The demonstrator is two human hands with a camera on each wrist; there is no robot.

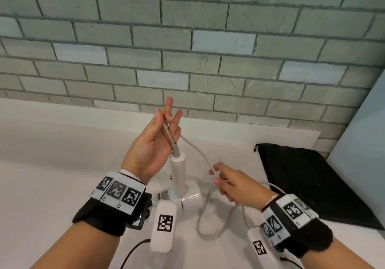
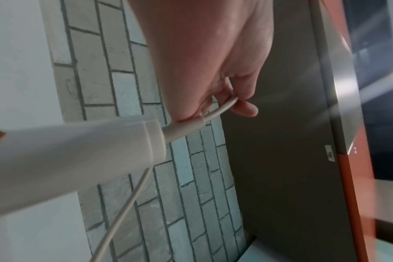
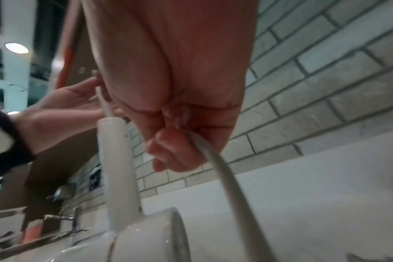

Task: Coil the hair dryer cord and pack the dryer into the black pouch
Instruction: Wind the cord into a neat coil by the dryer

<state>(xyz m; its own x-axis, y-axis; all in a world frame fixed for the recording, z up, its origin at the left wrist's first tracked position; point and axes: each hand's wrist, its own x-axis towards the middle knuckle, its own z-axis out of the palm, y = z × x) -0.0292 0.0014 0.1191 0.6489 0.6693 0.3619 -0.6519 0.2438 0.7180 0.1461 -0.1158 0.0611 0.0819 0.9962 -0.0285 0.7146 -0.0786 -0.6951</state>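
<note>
We've got the cord (image 1: 195, 150) threaded through our left hand (image 1: 154, 143) above the upright dryer (image 1: 179, 183) handle, right hand (image 1: 235, 183) pinching it lower right, slack trailing toward the black pouch (image 1: 312, 181).

Brick wall (image 1: 187, 60) bounds counter (image 1: 52, 154) behind; black pouch (image 1: 308, 177) occupies right.

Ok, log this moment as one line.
left hand holds cord near dryer handle | right hand pinches cord | pouch untouched
</note>
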